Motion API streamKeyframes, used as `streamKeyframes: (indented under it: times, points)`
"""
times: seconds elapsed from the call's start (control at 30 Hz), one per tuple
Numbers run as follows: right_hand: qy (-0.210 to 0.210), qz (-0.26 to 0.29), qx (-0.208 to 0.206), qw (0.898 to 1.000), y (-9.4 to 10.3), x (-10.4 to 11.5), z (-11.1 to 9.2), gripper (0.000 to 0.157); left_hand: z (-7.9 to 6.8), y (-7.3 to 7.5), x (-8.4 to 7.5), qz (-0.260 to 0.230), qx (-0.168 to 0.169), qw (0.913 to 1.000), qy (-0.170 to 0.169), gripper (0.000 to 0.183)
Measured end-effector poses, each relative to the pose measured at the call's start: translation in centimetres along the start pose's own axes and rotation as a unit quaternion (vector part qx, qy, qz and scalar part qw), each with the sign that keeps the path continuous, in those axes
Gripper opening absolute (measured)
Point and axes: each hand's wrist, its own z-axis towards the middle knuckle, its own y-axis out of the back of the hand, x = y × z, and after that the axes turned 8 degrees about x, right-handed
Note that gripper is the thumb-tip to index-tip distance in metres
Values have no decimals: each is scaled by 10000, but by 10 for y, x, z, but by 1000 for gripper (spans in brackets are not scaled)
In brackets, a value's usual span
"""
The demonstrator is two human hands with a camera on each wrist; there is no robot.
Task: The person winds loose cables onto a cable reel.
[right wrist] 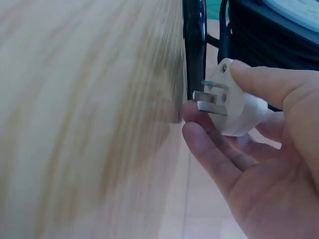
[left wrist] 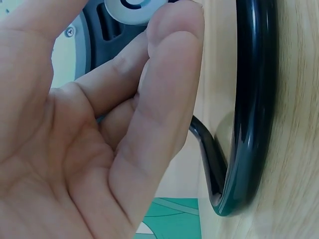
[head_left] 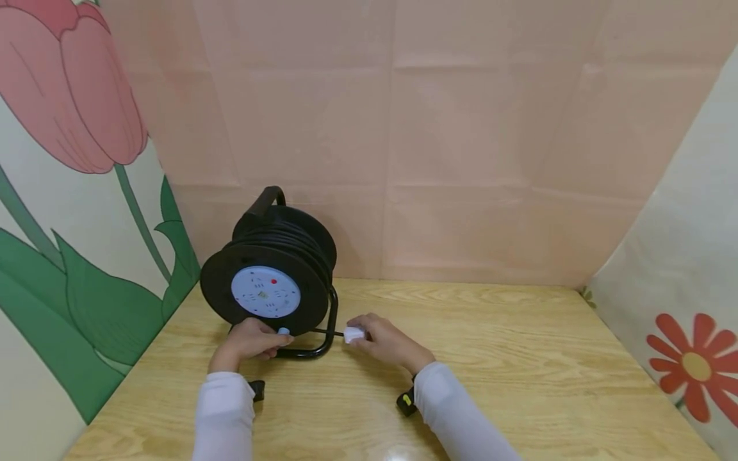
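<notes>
A black cable reel (head_left: 210,288) with a pale round socket panel (head_left: 250,301) stands on a tubular frame (head_left: 333,314) left of centre. At the reel's lower front edge, my left hand (head_left: 248,339) has thumb and fingers around a small grey winding knob (head_left: 283,331); the knob's round face (left wrist: 115,11) shows at the top of the left wrist view. My right hand (head_left: 389,339) pinches a white three-pin plug (head_left: 354,334) just right of the frame. Its metal pins (right wrist: 212,107) point away from the palm. A black cord (head_left: 320,331) runs from the plug toward the reel.
Thick black cable (head_left: 288,238) is wound on the drum, and a carrying handle (head_left: 261,203) rises behind it. Wood-patterned table (head_left: 519,358) lies beneath. A pink backdrop (head_left: 461,160) stands behind, with flower-printed sheets (head_left: 132,250) at both sides.
</notes>
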Motion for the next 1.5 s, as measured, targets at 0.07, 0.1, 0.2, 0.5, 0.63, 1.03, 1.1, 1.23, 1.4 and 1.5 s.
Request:
streamKeyframes:
  times: [0.07, 0.1, 0.2, 0.5, 0.63, 1.03, 1.1, 1.23, 1.4, 1.5]
  points:
    - [12, -40, 42, 10000, 0, 1, 1, 40, 0, 0, 1, -78, -17, 10000, 18, 38]
    - [16, -50, 66, 10000, -1, 1, 2, 40, 0, 1, 2, -109, -23, 9999, 23, 38]
    - [41, -54, 110, 9999, -2, 2, 4, 40, 0, 2, 4, -254, -27, 9997, 0, 37]
    - [202, -7, -64, 9998, -9, 4, 15, 32, -1, 9, 17, -291, -43, 9995, -72, 38]
    - [185, -5, -156, 9997, -12, 4, 17, 31, -1, 11, 19, -308, -64, 9994, -116, 39]
    - [125, 630, -113, 9979, -13, 10, 16, 40, -1, 16, 28, -961, 65, 9951, -210, 40]
    - [74, 769, -66, 9970, -13, 11, 16, 43, -1, 17, 30, -1001, 74, 9947, -203, 42]
    - [-53, 918, -98, 9957, -9, 11, 11, 50, -2, 19, 35, -1044, -16, 9945, -128, 44]
    - [-193, 1016, -305, 9942, -1, 8, -1, 48, -3, 22, 38, -1076, -115, 9940, -131, 42]
    - [-140, 1073, -306, 9937, 1, 5, -8, 45, -4, 24, 39, -1107, -91, 9936, -200, 43]
